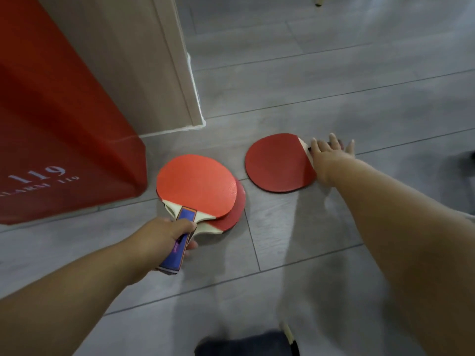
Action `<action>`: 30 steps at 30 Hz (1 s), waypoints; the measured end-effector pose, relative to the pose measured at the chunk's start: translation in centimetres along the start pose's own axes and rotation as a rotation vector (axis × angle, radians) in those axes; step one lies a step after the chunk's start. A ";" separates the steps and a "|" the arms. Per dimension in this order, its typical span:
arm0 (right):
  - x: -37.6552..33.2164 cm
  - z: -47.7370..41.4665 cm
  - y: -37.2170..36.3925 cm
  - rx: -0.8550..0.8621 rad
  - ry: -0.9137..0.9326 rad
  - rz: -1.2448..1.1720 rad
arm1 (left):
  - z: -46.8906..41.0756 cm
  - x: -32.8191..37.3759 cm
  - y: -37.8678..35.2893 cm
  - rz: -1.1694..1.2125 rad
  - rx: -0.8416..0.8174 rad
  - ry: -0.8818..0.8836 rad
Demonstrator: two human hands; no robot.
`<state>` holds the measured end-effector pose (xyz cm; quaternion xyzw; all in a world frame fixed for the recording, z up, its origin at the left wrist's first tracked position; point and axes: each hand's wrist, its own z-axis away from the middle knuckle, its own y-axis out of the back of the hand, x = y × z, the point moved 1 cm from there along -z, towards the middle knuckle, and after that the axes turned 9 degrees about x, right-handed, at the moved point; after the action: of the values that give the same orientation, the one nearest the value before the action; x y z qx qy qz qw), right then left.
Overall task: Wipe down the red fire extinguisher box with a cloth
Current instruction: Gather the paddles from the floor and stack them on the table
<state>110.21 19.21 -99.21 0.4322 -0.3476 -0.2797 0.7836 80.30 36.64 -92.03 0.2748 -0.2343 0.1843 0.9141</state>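
The red fire extinguisher box (59, 140) fills the left side, with white "119" lettering on its face. My left hand (164, 237) grips the blue handle of two stacked red table-tennis paddles (198, 186) lying on the floor beside the box's corner. My right hand (327, 155) reaches over the handle of a third, darker red paddle (276, 163) on the floor, its fingers spread and straight. No cloth can be told for sure in this view.
Grey plank floor (334, 86) stretches ahead and right. A beige door frame or wall corner (180, 73) stands behind the box. A dark object (246, 343) with a pale stick lies at the bottom edge.
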 end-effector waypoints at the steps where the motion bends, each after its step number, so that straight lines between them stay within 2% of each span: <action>1: 0.0 0.2 0.0 0.016 0.009 0.018 | -0.1 -0.2 -0.2 0.017 0.005 0.023; 4: 0.1 1.9 -0.8 0.068 0.026 0.068 | 0.3 -0.6 -0.9 0.038 -0.012 0.079; 7: 0.5 4.1 -2.1 0.129 0.055 0.077 | 0.4 -1.0 -1.5 -0.013 0.034 0.039; 11: 0.7 7.5 -3.1 0.061 0.060 0.016 | 1.1 -2.4 -1.4 -0.147 0.119 -0.092; 15: -0.4 11.5 -3.3 0.055 0.045 -0.162 | 2.6 -4.5 -0.5 -0.312 0.136 -0.098; 21: -4.9 18.8 -1.8 0.063 -0.130 -0.581 | 5.2 -8.4 1.8 -0.538 0.132 -0.162; 30: -10.2 27.9 2.2 0.037 -0.286 -0.616 | 9.1 -14.8 8.2 -0.639 0.045 -0.310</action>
<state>82.41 14.31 -89.72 0.4877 -0.3120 -0.5546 0.5976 61.31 34.57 -89.71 0.3791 -0.2683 -0.1498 0.8729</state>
